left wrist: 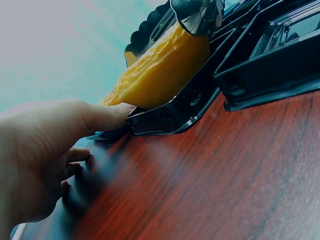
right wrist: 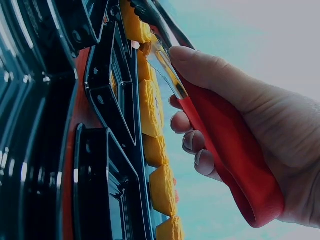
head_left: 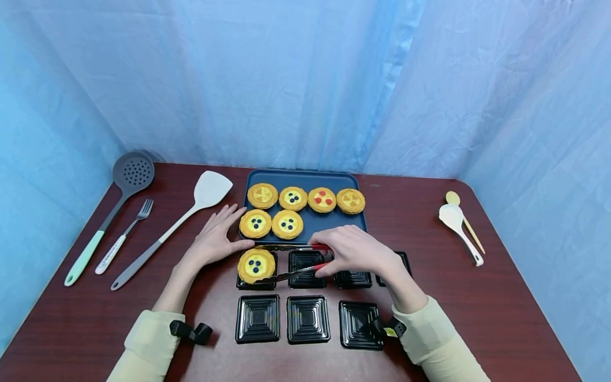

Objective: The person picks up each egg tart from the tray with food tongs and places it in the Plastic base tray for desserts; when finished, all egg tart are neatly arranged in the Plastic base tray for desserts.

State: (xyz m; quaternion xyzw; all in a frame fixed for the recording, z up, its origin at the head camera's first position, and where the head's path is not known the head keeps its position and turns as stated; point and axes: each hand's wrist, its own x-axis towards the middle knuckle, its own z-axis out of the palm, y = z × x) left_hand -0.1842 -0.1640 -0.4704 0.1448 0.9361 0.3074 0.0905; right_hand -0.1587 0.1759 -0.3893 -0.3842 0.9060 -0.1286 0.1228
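Both hands of mine are apart from each other: my right hand (head_left: pixel 358 252) grips the red-handled tongs (right wrist: pixel 220 132), while my left hand (head_left: pixel 215 240) lies with fingers spread, its thumb at the corner of a small black tray (left wrist: pixel 170 117). Whether this thumb also presses the tart, I cannot tell. The tart (head_left: pixel 256 266), with three dark berries, is at this tray, between the two arms of the tongs, just before the blue tray (head_left: pixel 334 225). For good work, I should squeeze only gently, as the crust could deform, keep the tart level over the middle, and open the tongs evenly once it sits flat.
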